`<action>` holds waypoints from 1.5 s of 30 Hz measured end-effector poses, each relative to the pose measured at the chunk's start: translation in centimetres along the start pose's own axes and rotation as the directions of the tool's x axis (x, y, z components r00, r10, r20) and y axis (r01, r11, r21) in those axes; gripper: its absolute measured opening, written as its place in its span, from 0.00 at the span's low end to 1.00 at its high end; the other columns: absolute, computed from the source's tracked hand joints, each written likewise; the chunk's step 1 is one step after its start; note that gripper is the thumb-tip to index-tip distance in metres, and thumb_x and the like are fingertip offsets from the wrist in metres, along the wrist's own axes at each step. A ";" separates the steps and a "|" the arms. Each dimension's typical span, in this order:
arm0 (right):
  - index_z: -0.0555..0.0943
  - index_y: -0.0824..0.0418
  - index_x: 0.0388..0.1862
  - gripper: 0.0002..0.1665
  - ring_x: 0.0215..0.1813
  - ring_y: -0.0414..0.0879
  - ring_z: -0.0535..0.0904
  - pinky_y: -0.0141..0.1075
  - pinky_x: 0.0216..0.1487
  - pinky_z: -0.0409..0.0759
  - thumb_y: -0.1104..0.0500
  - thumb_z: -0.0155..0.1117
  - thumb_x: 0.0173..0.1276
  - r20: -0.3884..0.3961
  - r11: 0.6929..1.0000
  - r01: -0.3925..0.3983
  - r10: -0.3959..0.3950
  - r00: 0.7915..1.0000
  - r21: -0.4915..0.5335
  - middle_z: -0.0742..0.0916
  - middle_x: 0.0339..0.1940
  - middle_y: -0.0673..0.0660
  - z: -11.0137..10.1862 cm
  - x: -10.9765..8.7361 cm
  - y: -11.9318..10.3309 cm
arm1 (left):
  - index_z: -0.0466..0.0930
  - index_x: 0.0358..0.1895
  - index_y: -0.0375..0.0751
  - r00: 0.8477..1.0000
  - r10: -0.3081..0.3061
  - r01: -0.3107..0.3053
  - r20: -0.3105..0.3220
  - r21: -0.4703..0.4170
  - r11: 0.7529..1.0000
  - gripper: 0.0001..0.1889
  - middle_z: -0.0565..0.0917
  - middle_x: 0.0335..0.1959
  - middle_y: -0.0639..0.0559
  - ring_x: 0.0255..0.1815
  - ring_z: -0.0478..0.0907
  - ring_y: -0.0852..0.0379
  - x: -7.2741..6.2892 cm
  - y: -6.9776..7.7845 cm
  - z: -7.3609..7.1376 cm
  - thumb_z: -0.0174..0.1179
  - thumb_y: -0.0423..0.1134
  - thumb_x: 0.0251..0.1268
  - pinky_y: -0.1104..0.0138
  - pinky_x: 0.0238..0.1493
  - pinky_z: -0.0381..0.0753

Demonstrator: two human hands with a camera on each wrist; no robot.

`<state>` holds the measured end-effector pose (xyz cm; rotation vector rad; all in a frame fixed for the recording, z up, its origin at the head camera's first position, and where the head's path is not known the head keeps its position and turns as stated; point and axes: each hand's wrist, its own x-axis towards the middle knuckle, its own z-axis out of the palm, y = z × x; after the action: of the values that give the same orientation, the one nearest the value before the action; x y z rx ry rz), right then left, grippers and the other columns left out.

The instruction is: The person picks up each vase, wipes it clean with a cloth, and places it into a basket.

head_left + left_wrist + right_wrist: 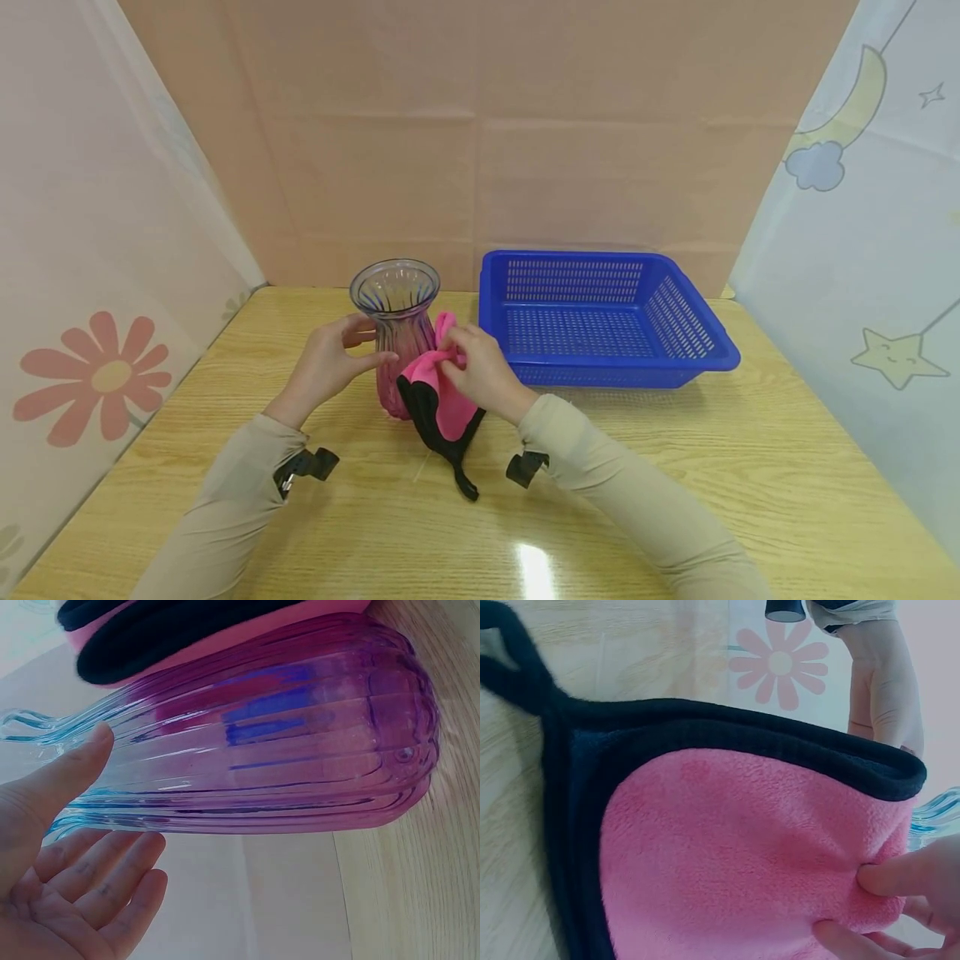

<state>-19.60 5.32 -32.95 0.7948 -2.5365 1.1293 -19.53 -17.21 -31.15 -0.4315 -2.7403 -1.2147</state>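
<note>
A ribbed glass vase (396,333), clear at its flared rim and pink toward the base, stands upright on the table. My left hand (330,358) is at its left side, the thumb over the front below the neck. In the left wrist view, the fingers (120,877) are loosely extended along the vase's edge. My right hand (480,367) pinches a pink cloth with black edging (453,408) against the vase's right side. A black loop (467,483) hangs from the cloth's lower corner. In the right wrist view, thumb and fingers press folds into the pink fabric (727,847).
A blue plastic basket (600,364) with slotted walls stands right of the vase, toward the back of the wooden table (420,550). A plain peach backdrop (480,150) rises behind, with printed sheets on both sides. Each wrist wears a black strap mount.
</note>
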 end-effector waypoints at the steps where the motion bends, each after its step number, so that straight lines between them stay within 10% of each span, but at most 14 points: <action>1: 0.78 0.66 0.32 0.04 0.40 0.53 0.79 0.44 0.42 0.88 0.71 0.64 0.59 -0.014 1.000 0.011 -0.011 1.000 0.005 0.83 0.37 0.63 0.0 0.0 0.0 | 0.70 0.64 0.33 1.000 0.001 -0.001 0.001 0.001 1.000 0.32 0.79 0.59 0.33 0.59 0.78 0.36 0.0 0.0 0.0 0.69 0.41 0.56 0.48 0.57 0.81; 19: 0.78 0.64 0.31 0.03 0.44 0.53 0.79 0.43 0.46 0.87 0.69 0.64 0.60 -0.176 0.986 0.161 -0.153 0.972 0.035 0.85 0.36 0.61 -1.5 1.7 -1.3 | 0.72 0.60 0.30 1.000 0.024 -0.023 -0.009 0.025 0.999 0.26 0.78 0.59 0.30 0.58 0.78 0.33 0.0 0.3 0.0 0.66 0.33 0.58 0.44 0.60 0.78; 45: 0.79 0.70 0.38 0.06 0.50 0.58 0.86 0.41 0.45 0.87 0.72 0.61 0.61 -0.254 0.965 0.106 -0.044 0.966 0.239 0.81 0.53 0.68 -3.7 2.0 -2.2 | 0.70 0.62 0.35 0.999 0.026 -0.024 -0.044 0.040 0.999 0.29 0.81 0.53 0.34 0.55 0.80 0.34 0.4 0.1 0.5 0.67 0.42 0.59 0.45 0.56 0.81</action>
<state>-19.95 6.16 -28.31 0.7481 -2.1704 1.4451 -19.87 -16.72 -31.32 -0.4283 -2.7080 -1.1476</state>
